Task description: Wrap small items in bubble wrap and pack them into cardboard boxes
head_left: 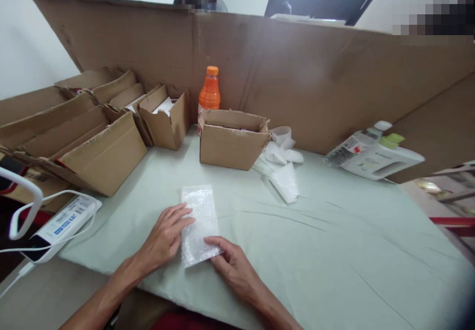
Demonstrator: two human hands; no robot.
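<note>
A clear bubble-wrap pouch (pixel 198 216) lies flat on the pale green tablecloth (pixel 334 241) near the front edge. My left hand (pixel 163 238) rests on its left side, fingers spread and pressing it down. My right hand (pixel 232 263) pinches the pouch's near right corner between thumb and fingers. Whether anything is inside the pouch cannot be told.
An open small cardboard box (pixel 230 139) stands behind the pouch, an orange bottle (pixel 210 92) behind that. More open boxes (pixel 96 127) line the left. Loose bubble wrap (pixel 284 164) lies centre-right, a white device (pixel 374 157) far right, a power bank (pixel 61 223) at left. A cardboard wall (pixel 297 68) closes the back.
</note>
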